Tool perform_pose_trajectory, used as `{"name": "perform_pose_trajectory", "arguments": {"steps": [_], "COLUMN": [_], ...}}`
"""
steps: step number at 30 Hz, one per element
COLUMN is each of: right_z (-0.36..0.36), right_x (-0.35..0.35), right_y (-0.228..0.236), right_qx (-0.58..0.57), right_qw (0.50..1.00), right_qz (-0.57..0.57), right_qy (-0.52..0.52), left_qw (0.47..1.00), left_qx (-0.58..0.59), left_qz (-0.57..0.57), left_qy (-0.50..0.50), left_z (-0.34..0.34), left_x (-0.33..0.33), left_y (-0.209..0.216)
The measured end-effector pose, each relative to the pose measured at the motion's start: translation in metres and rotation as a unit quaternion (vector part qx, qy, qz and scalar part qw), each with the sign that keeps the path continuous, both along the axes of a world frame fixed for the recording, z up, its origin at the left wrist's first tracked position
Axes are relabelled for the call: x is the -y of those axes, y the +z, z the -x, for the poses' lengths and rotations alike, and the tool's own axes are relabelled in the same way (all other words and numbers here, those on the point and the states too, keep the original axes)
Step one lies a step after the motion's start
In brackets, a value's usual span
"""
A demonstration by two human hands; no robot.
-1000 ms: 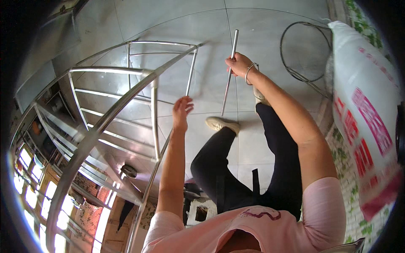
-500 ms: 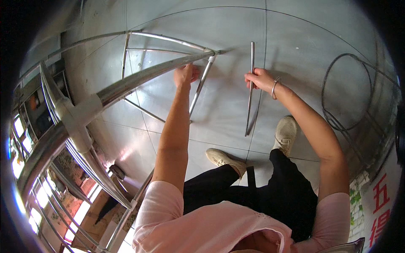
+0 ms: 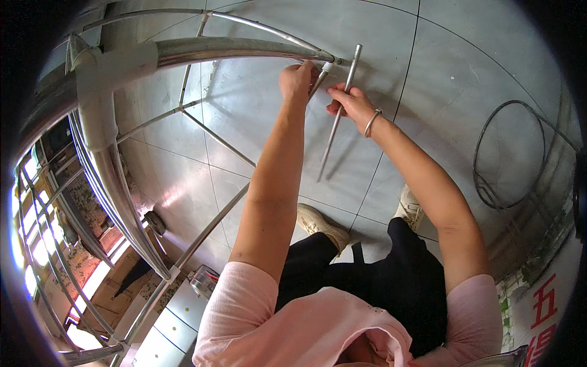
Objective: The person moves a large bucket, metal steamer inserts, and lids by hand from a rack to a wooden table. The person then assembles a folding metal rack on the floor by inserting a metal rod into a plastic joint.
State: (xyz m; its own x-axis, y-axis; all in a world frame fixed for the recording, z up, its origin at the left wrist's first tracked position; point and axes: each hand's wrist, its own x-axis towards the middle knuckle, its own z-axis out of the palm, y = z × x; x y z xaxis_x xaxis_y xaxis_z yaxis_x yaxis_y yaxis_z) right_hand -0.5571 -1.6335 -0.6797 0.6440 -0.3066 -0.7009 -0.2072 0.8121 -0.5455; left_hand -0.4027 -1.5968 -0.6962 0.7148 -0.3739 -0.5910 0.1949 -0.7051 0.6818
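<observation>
My right hand [image 3: 353, 105] pinches a thin, straight metal rod [image 3: 333, 136] between thumb and fingers; it slants across the hand, its top end close to the rack's corner. Just left of it, my left hand [image 3: 296, 82] is closed against a short tube [image 3: 322, 77] of a metal rack, below a pale corner joint. Its fingertips are partly hidden behind the hand. The rack's thick round tube [image 3: 232, 49] runs above my left hand and ends near that joint.
The rack's thinner bars [image 3: 217, 139] and a thick wrapped joint [image 3: 101, 92] fill the left side. On the grey tiled floor [image 3: 428, 153] at right lies a looped dark cable [image 3: 476, 147]. White drawers [image 3: 174, 324] stand at lower left. My shoes [image 3: 321, 227] are below the rod.
My right hand has brought the rod left and slightly up, close to my left hand and the rack's corner. The view has shifted, and the rack looks more level.
</observation>
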Motion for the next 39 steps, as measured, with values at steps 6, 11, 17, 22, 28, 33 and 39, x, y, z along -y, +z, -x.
{"name": "perform_pose_trajectory", "arguments": {"steps": [6,11,17,22,28,33,39], "right_z": [-0.015,-0.027,-0.022,-0.024,-0.026,-0.032,-0.031], "right_x": [-0.004,-0.01,-0.007,-0.012,-0.012,-0.015,-0.012], "right_y": [-0.003,-0.012,-0.018,-0.01,-0.008,-0.01,-0.004], "right_qx": [0.042,0.03,0.016,-0.019,-0.054,-0.055,-0.029], "right_qw": [0.999,0.997,0.997,0.996,0.994,0.992,0.995], "right_qz": [-0.008,0.008,0.047,0.077,0.092,0.107,0.092], "right_qy": [-0.017,-0.065,-0.055,-0.034,-0.035,-0.043,-0.015], "left_qw": [0.999,0.992,0.966,0.969,0.966,0.975,0.969], "left_qx": [0.014,-0.097,-0.231,-0.224,-0.235,-0.171,-0.138], "left_qz": [0.049,0.084,0.116,0.098,0.107,0.138,0.197], "left_qy": [0.001,0.022,-0.02,-0.02,-0.021,0.018,0.062], "left_z": [-0.001,0.0,0.0,-0.001,-0.001,0.005,0.014], "left_x": [-0.011,-0.016,-0.02,-0.027,-0.031,-0.034,-0.037], "left_y": [-0.012,-0.004,0.033,0.044,0.041,0.031,0.028]}}
